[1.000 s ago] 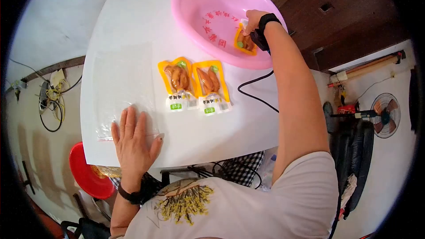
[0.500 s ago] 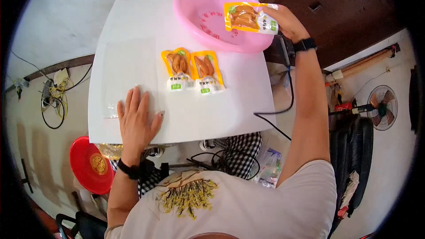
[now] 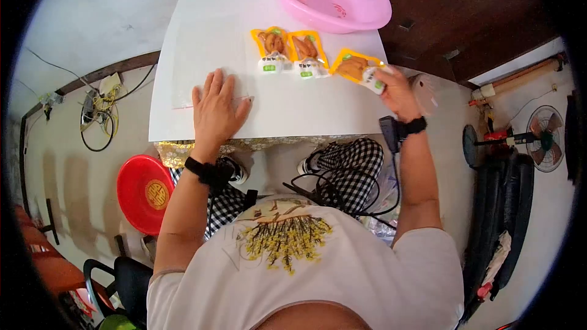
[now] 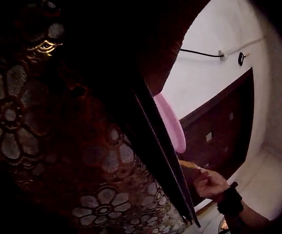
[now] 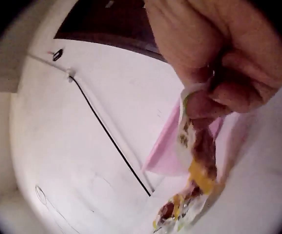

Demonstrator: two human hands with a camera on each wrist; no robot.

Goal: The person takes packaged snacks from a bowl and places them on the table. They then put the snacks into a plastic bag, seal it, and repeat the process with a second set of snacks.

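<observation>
My right hand (image 3: 398,93) pinches the white end of a yellow-edged vacuum food packet (image 3: 353,66) with brown pieces of meat inside. This packet is over the table's right side, beside two similar packets, the left one (image 3: 273,43) and the middle one (image 3: 307,49), which lie side by side. In the right wrist view the thumb and fingers grip the packet's end (image 5: 185,141). My left hand (image 3: 215,110) rests flat, fingers straight, on the lower edge of a clear plastic bag (image 3: 205,49) on the white table (image 3: 287,113).
A pink basin (image 3: 367,18) stands at the table's far right, its inside bare in view. Black cables (image 3: 394,189) hang from the right wrist beside the legs. On the floor at left is a red basin (image 3: 131,192); a fan (image 3: 544,137) stands at right.
My right hand has lifted the packet out of the pink basin and brought it nearer, to the right of the two lying packets. My left hand stays on the bag; the head view has shifted.
</observation>
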